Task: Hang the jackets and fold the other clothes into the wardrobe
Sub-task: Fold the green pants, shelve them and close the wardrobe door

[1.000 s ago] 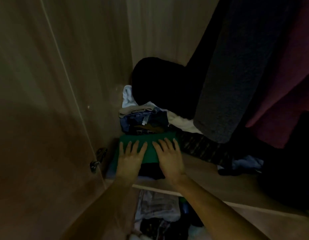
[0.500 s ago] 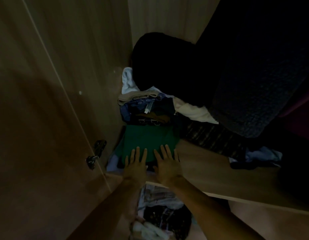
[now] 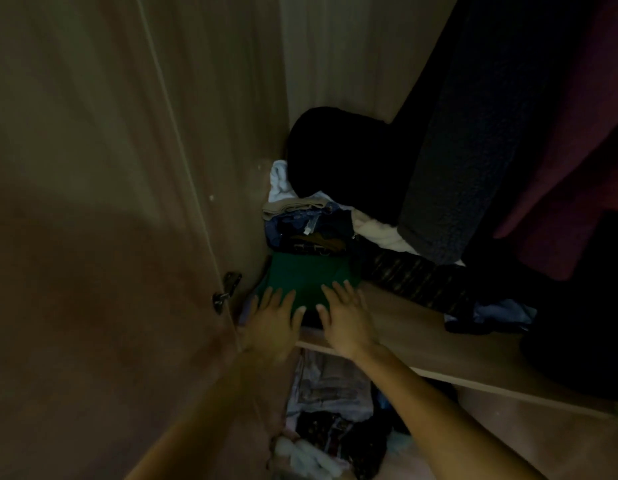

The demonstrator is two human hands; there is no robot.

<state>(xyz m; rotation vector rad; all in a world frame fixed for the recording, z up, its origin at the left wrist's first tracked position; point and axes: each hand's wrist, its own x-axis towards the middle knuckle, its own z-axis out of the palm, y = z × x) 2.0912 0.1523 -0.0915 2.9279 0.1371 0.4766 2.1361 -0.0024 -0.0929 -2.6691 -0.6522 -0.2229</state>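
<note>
A folded green garment [image 3: 307,277] lies on top of a low pile at the left end of the wooden wardrobe shelf [image 3: 421,327]. My left hand [image 3: 271,323] and my right hand [image 3: 345,315] lie flat with fingers spread at its near edge, fingertips on the cloth, holding nothing. Behind it stands a stack of folded clothes [image 3: 307,230] in blue, beige and brown. A dark grey jacket [image 3: 473,150] and a maroon jacket [image 3: 570,150] hang above the shelf on the right.
The open wardrobe door [image 3: 92,237] with its hinge [image 3: 227,292] is close on the left. A black bundle [image 3: 338,154] sits in the back corner. A dark patterned cloth [image 3: 418,278] and a light blue item [image 3: 501,311] lie on the shelf. More clothes [image 3: 328,410] fill the compartment below.
Both hands have slid back toward me along the green garment, from its middle to its near edge. The garment now lies fully on the pile.
</note>
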